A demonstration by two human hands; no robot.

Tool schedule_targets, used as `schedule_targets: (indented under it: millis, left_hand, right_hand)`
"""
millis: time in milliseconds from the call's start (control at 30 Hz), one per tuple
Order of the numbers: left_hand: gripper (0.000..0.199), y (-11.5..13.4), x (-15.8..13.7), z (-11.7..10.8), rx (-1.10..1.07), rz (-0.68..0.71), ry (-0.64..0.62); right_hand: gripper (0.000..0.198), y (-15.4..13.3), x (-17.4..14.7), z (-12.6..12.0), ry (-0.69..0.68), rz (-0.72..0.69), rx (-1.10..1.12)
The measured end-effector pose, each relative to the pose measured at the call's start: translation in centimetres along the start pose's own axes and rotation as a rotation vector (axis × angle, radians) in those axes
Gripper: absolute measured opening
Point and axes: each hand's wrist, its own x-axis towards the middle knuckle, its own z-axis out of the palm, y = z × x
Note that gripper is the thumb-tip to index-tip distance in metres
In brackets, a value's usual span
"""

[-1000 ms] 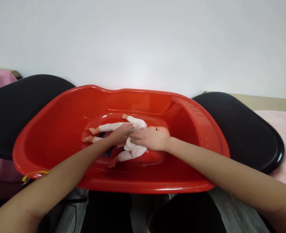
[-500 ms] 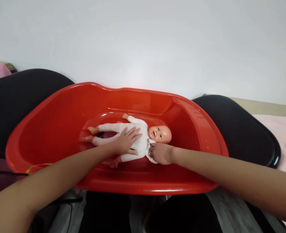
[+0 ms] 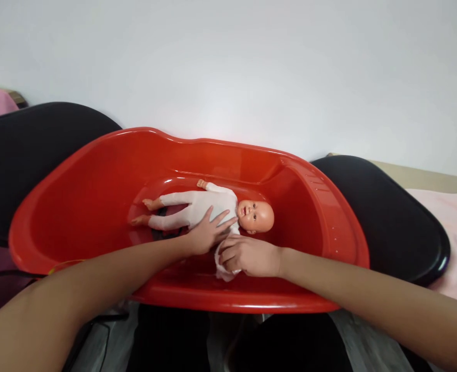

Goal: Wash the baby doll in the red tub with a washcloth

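A baby doll (image 3: 205, 204) with a white body and a bald plastic head lies on its back in a red baby bathtub (image 3: 84, 170), head to the right and feet to the left. My left hand (image 3: 206, 233) rests on the doll's torso with its fingers spread. Closed on a white washcloth (image 3: 223, 264), my right hand (image 3: 253, 256) is at the doll's near arm, just below the head. That arm is mostly hidden behind my hands and the cloth.
Black chair seats stand at the left (image 3: 46, 160) and right (image 3: 387, 217) of the tub. A white wall (image 3: 228, 67) rises behind it. Pink fabric (image 3: 451, 237) lies at the far right, and a black cable (image 3: 11, 274) runs in from the left.
My right hand has moved the washcloth from beside the doll's neck down along its near arm, toward the tub's front. My left hand has slid slightly right, toward the chest.
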Motion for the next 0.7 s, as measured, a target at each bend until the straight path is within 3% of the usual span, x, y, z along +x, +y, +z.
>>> schedule_targets:
  millis: [100,233,400,533,600,700]
  left_hand:
    - [0.046,-1.3,0.2,0.2,-0.003,0.016,0.000]
    - [0.046,-2.7,0.4,-0.1,0.104,-0.044,0.041]
    - [0.046,-3.7,0.6,-2.0,0.177,-0.170,0.102]
    - [0.048,-4.5,1.1,-3.9,0.151,-0.281,0.143]
    - [0.047,-5.0,1.4,-4.7,0.121,-0.338,0.182]
    - [0.045,-5.7,1.5,-5.8,0.094,-0.413,0.252]
  right_hand:
    - [0.025,-0.5,1.6,1.0,0.107,-0.147,-0.253]
    - [0.025,-0.2,3.1,2.1,0.079,-0.297,-0.475]
    - [0.028,1.8,4.1,3.8,0.061,-0.423,-0.511]
    - [0.029,5.0,5.5,4.9,-0.068,-0.553,-0.502]
    - [0.028,7.0,6.8,4.9,-0.142,-0.485,-0.445]
    - [0.023,10.1,8.8,4.3,-0.188,-0.065,-0.166]
